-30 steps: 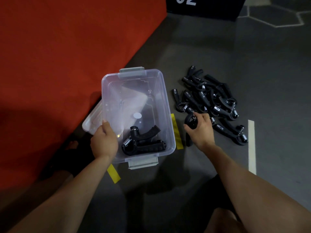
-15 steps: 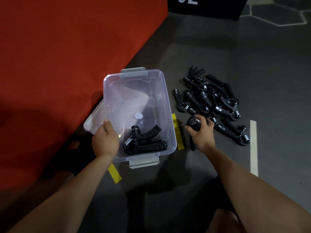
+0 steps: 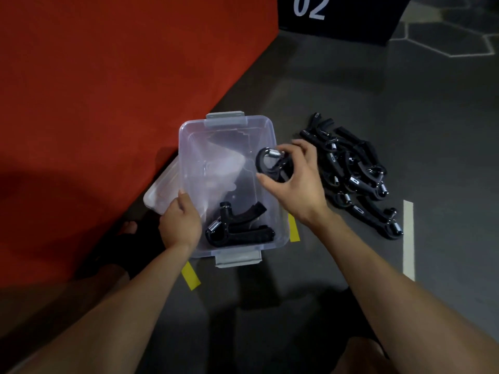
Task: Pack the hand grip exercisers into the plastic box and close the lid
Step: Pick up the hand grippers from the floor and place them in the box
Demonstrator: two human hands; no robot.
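Note:
A clear plastic box (image 3: 189,157) with grey latches stands open on the dark floor. One black hand grip exerciser (image 3: 237,228) lies in its near end. My left hand (image 3: 179,224) grips the box's near left rim. My right hand (image 3: 295,179) holds another black exerciser (image 3: 270,164) with a chrome spring above the box's right rim. A pile of several more exercisers (image 3: 353,171) lies on the floor to the right of the box. The clear lid (image 3: 162,190) leans beside the box's left wall, partly hidden by it.
A red mat (image 3: 108,90) runs along the left. A black block marked 02 (image 3: 337,14) stands at the back. Yellow tape strips (image 3: 190,275) and a white line (image 3: 408,238) mark the floor. My legs fill the bottom of the view.
My right hand took an exerciser from the near edge of the pile, lifted it and carried it left to the box's right rim. My left hand stayed on the box.

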